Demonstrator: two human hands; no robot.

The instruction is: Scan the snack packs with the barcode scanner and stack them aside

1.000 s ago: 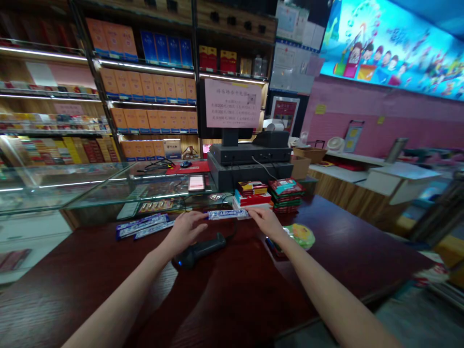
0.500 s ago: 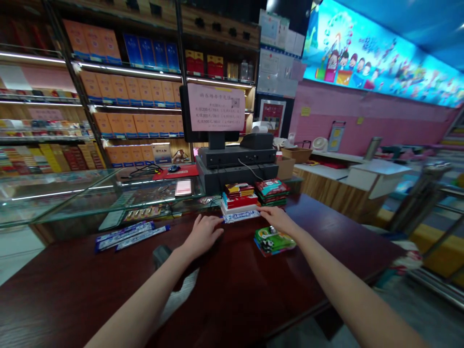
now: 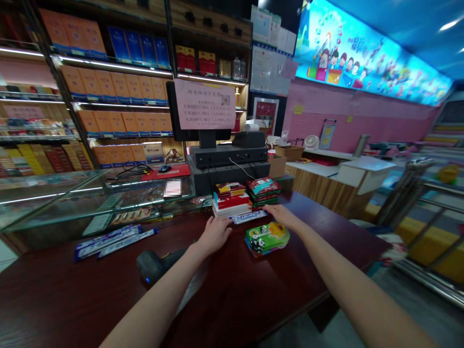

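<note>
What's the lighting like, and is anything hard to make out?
In the head view, bright white light strips glare along the tall wooden shelves; in the head view, the glossy dark-red table shows a pale sheen beside the bare left forearm; in the head view, print on the slim blue-and-white wrapped packet is too small and soft to read surely.

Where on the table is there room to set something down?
The table is bare in front of the green packets, left of the scanner nearer the camera than the blue sticks, and right of the right arm. Crowded: the back, where the left hand and right hand flank a wrapped stick before the box stack and red-green packets.
</note>
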